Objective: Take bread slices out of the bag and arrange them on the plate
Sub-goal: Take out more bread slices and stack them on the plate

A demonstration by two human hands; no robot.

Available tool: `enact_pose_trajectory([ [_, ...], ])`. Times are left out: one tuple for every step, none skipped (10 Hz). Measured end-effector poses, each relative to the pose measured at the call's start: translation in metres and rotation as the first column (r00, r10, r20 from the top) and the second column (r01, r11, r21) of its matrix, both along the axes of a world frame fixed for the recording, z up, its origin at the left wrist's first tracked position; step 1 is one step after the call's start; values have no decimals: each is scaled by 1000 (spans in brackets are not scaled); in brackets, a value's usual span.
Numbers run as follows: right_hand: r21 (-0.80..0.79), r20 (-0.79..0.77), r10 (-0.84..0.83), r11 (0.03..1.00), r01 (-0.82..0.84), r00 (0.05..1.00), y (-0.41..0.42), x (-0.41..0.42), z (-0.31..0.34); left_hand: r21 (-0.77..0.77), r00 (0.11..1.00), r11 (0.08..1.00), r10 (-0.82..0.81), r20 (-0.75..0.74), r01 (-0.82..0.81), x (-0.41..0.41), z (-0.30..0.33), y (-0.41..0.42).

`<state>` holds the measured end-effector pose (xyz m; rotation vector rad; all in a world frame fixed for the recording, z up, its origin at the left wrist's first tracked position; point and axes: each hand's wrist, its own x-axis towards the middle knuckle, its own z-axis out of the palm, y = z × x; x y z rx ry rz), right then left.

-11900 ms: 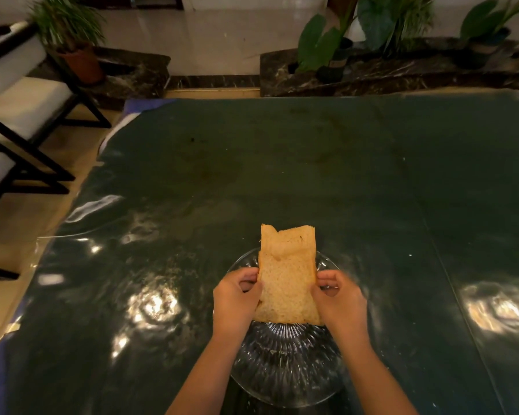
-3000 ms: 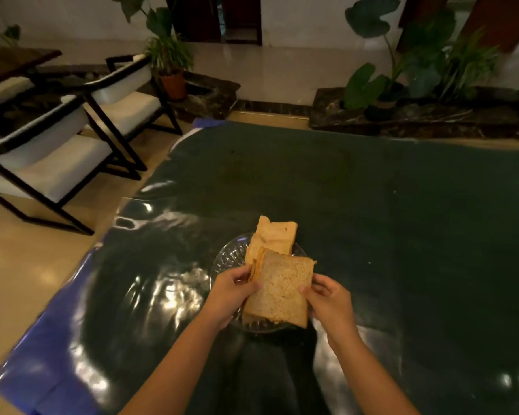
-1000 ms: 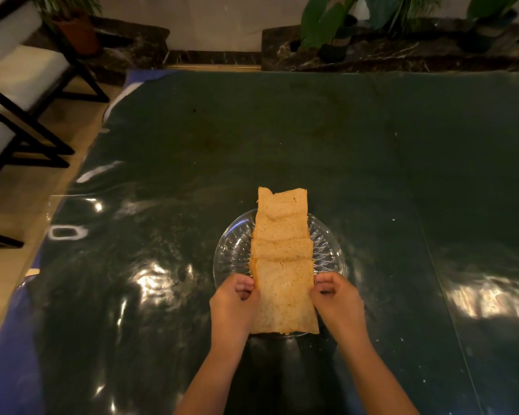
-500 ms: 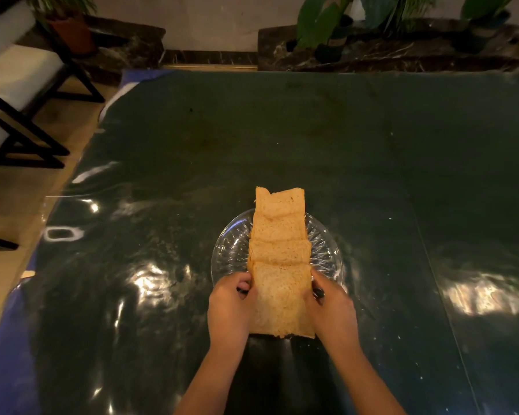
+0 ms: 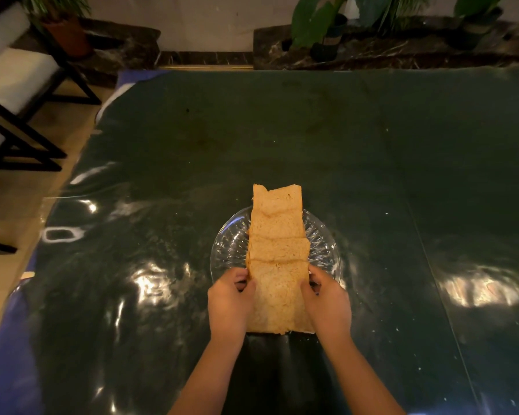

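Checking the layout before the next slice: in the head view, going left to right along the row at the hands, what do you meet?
Left hand → nearest bread slice, held at both side edges → right hand → bare green table cover.

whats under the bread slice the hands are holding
The nearest slice, between the left hand and right hand, overlaps the next slice on the glass plate. What lies beneath it is covered.
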<state>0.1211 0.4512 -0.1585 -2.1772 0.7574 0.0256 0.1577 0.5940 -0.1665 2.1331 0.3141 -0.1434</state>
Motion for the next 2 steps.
enact_pose_trajectory([
  [7,-37,-12,1000,12,999,2,1,-1,-26,999,999,-29,-42,28,0,1,3],
  [41,-43,-11,999,13,999,-1,3,7,-33,996,999,-35,-83,33,4,7,7],
])
